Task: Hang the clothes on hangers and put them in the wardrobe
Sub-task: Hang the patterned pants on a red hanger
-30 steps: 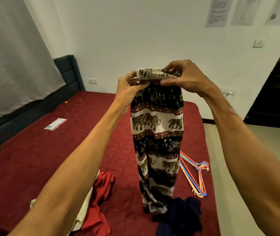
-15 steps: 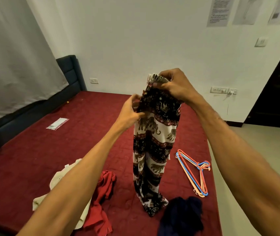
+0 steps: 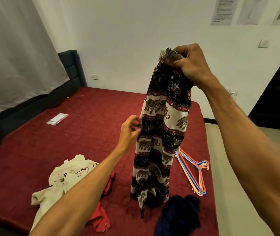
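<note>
Above red bed (image 3: 84,133): elephant-print trousers (image 3: 163,133) dangling, right hand (image 3: 187,63) gripping waistband, left hand (image 3: 130,132) pinching side.

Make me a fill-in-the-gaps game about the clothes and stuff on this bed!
1. The right hand holds up trousers printed with ____.
2. The left hand pinches the trousers' edge ____ the right hand.
3. The plastic hangers lie on the ____.
4. Touching the beige shirt lies a ____ garment.

Missing words: elephants; below; bed; red.
</note>
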